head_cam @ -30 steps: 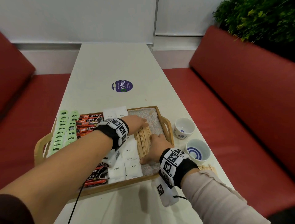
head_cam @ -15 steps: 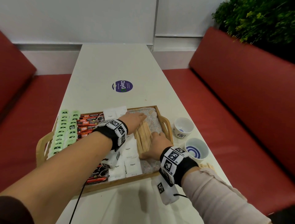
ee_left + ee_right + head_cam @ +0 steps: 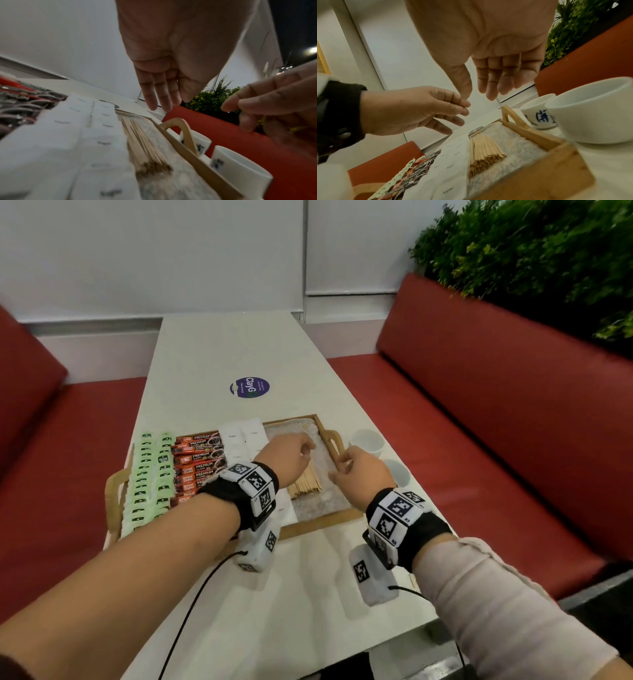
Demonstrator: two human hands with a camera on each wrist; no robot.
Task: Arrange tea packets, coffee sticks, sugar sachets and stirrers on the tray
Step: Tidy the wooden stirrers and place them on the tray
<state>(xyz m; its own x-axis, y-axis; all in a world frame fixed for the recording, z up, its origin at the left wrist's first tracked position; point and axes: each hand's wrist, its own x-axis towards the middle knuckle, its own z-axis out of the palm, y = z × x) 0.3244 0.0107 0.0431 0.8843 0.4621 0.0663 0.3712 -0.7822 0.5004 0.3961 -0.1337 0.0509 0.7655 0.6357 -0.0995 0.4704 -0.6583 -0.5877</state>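
Our left forearm hides the near sugar sachets (image 3: 245, 440) and coffee sticks (image 3: 198, 460) on the wooden tray (image 3: 318, 523), so we cannot count either. We count two columns of green tea packets (image 3: 150, 474), one bundle of stirrers (image 3: 306, 482) and two white cups (image 3: 590, 112) beside the tray. Our left hand (image 3: 286, 458) and right hand (image 3: 359, 474) hover above the stirrers, fingers loose, holding nothing.

1. Wooden tray (image 3: 317, 530) at frame centre – green tea packets (image 3: 147, 477), coffee sticks (image 3: 200, 460), sugar sachets (image 3: 243, 440), then stirrers (image 3: 306, 484), left to right.
2. Left hand (image 3: 286, 460) and right hand (image 3: 361, 477) hover above the stirrers, fingers loose.
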